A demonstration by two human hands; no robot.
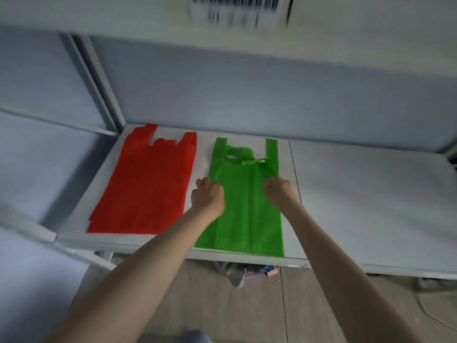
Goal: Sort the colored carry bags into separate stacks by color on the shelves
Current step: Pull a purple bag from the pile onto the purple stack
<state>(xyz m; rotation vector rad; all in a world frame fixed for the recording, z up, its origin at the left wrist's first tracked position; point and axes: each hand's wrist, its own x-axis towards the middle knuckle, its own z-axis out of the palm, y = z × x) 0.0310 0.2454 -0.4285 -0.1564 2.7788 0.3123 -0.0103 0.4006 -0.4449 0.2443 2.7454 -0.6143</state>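
**Two hands on the green stack, red stack alongside**

A white shelf board [346,194] runs across the view, backed by a pale blue-grey wall, with another white shelf above it carrying a blurred barcode label [236,8]. Wood-look flooring shows below the board's front edge.

The green carry bags [247,206] lie flat on the board, handles pointing toward the wall and bottom edge reaching the board's front lip. At least two green bags are layered there: the handles of one show beyond the handle loop of the one on top, slightly offset. To the left of the green stack, apart from it with a strip of white board between, lies the red carry bag stack [148,186], also flat with handles toward the wall; stepped edges at its near left corner show more than one layer.

The left hand [207,194] sits at the left edge of the green stack, fingers curled under into a fist at the fabric's border. The right hand [279,191] sits at the right edge of the same stack, likewise curled. Both appear to pinch the top green bag's side edges, though the fingertips are hidden.

Below the green stack, under the board, a jumble of mixed-coloured material [244,271] lies on the floor, too blurred to identify.
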